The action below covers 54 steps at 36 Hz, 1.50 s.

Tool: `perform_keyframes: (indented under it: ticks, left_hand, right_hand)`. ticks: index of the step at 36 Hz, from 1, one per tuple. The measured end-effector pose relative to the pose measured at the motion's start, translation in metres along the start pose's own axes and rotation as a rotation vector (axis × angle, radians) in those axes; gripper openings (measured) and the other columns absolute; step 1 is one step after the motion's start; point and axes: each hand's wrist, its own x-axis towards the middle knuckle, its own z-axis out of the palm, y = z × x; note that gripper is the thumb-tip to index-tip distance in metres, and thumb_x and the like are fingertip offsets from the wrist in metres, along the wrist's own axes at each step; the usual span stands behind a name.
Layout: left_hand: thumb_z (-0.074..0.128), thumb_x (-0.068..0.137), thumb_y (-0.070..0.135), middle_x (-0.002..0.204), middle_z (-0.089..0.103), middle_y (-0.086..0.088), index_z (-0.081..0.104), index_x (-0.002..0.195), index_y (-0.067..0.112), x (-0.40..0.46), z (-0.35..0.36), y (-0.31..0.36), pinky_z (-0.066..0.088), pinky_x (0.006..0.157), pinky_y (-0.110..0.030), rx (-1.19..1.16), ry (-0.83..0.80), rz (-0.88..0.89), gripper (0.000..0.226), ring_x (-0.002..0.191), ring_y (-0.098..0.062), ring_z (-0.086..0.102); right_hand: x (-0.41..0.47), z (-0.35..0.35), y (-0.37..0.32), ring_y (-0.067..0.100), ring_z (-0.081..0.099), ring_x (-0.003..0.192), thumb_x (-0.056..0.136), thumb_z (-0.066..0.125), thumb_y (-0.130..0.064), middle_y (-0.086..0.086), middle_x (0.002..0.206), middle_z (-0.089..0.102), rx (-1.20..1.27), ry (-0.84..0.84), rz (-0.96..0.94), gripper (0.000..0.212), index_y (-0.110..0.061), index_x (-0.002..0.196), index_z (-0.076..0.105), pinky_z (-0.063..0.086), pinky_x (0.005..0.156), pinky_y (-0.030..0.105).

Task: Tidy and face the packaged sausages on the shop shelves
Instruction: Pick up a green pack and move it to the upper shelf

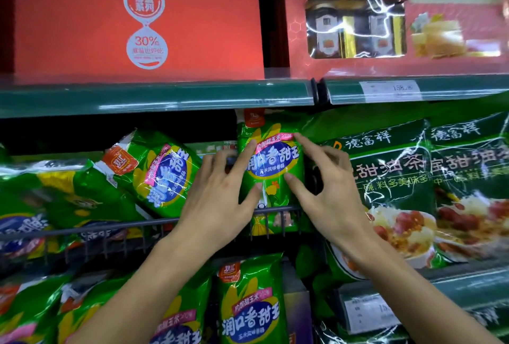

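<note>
On the shelf (157,97), spread fingers (304,144) touch the upright sausage pack (271,162).

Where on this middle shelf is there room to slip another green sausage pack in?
The clearest gap is the dark space under the green shelf edge, above the tilted pack and left of the upright pack. Right is crowded: dark green bags press close, and both hands are on the upright pack.
</note>
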Motion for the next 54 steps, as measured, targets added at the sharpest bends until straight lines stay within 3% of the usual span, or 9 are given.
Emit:
perform_keyframes:
  ticks: [4, 12, 18, 24, 28, 31, 37, 42, 54]
  left_hand:
    - [0.035, 0.104, 0.056, 0.168, -0.004, 0.007, -0.018, 0.155, 0.055, -0.003, 0.002, 0.000, 0.019, 0.125, -0.046, -0.024, -0.034, 0.021, 0.073, 0.156, -0.018, -0.003]
    - [0.026, 0.104, 0.059, 0.169, -0.023, 0.010, -0.027, 0.151, 0.054, -0.002, 0.006, -0.003, -0.003, 0.121, -0.035, 0.006, -0.041, 0.016, 0.071, 0.156, -0.014, -0.021]
    - [0.028, 0.100, 0.065, 0.170, -0.007, 0.017, -0.004, 0.161, 0.048, -0.008, 0.002, -0.016, 0.004, 0.127, -0.038, -0.032, 0.033, 0.073, 0.071, 0.156, -0.009, -0.012]
    - [0.030, 0.103, 0.059, 0.169, 0.009, 0.019, 0.017, 0.163, 0.038, -0.049, -0.013, -0.052, 0.012, 0.126, -0.035, 0.014, 0.075, 0.116, 0.065, 0.157, -0.005, 0.002]
    - [0.040, 0.105, 0.049, 0.166, 0.024, 0.011, 0.030, 0.160, 0.029, -0.072, -0.030, -0.076, 0.021, 0.119, -0.030, 0.043, 0.064, 0.180, 0.060, 0.155, -0.010, 0.017]
    - [0.044, 0.105, 0.043, 0.162, 0.034, 0.008, 0.039, 0.157, 0.026, -0.086, -0.037, -0.086, 0.045, 0.108, -0.030, 0.047, 0.035, 0.279, 0.055, 0.151, -0.012, 0.031]
    - [0.050, 0.104, 0.035, 0.160, 0.040, 0.008, 0.046, 0.153, 0.023, -0.102, -0.049, -0.101, 0.060, 0.091, -0.031, -0.013, 0.052, 0.332, 0.050, 0.149, -0.010, 0.035]
    - [0.053, 0.105, 0.029, 0.154, 0.048, 0.007, 0.054, 0.149, 0.021, -0.116, -0.054, -0.120, 0.052, 0.106, -0.033, -0.043, 0.079, 0.384, 0.044, 0.147, -0.010, 0.040]
    - [0.062, 0.101, 0.018, 0.144, 0.060, 0.003, 0.063, 0.139, 0.014, -0.125, -0.052, -0.138, 0.047, 0.112, -0.036, -0.169, 0.134, 0.412, 0.038, 0.141, -0.013, 0.050]
  right_hand:
    - [0.005, 0.006, -0.006, 0.002, 0.000, 0.155, 0.103, 0.046, -0.056, -0.011, 0.167, 0.023, -0.174, -0.094, -0.115, 0.067, -0.037, 0.162, 0.020, 0.013, 0.125, 0.031]
    - [0.021, 0.012, -0.009, 0.000, -0.012, 0.155, 0.104, 0.042, -0.057, -0.008, 0.172, 0.003, -0.221, -0.153, -0.086, 0.076, -0.025, 0.164, 0.009, -0.005, 0.121, 0.020]
    - [0.013, 0.006, -0.009, 0.002, 0.000, 0.156, 0.100, 0.048, -0.057, -0.012, 0.170, 0.012, -0.143, -0.108, -0.079, 0.074, -0.032, 0.163, 0.019, 0.007, 0.126, 0.029]
    - [-0.009, 0.009, -0.029, 0.016, 0.043, 0.140, 0.097, 0.065, -0.028, 0.000, 0.146, 0.052, -0.076, 0.133, -0.330, 0.048, -0.011, 0.141, 0.056, 0.030, 0.119, 0.023]
    - [-0.012, 0.026, -0.049, 0.012, 0.058, 0.126, 0.093, 0.067, -0.022, -0.004, 0.131, 0.064, 0.016, 0.045, -0.416, 0.042, -0.015, 0.135, 0.063, 0.044, 0.110, 0.026]
    - [-0.006, 0.045, -0.066, 0.012, 0.061, 0.122, 0.095, 0.065, -0.027, -0.004, 0.130, 0.066, 0.035, -0.067, -0.375, 0.042, -0.017, 0.135, 0.064, 0.050, 0.104, 0.032]
    - [0.018, 0.076, -0.096, 0.020, 0.061, 0.123, 0.094, 0.071, -0.035, 0.000, 0.136, 0.066, -0.119, -0.289, -0.250, 0.055, -0.019, 0.144, 0.056, 0.044, 0.104, 0.028]
    - [0.030, 0.089, -0.115, 0.028, 0.055, 0.130, 0.092, 0.068, -0.054, 0.007, 0.141, 0.060, -0.305, -0.390, -0.146, 0.072, -0.021, 0.152, 0.044, 0.045, 0.103, 0.036]
    - [0.048, 0.095, -0.117, 0.028, 0.048, 0.131, 0.078, 0.083, -0.051, 0.009, 0.134, 0.057, -0.201, -0.495, 0.080, 0.081, -0.014, 0.144, 0.053, 0.044, 0.109, 0.041]
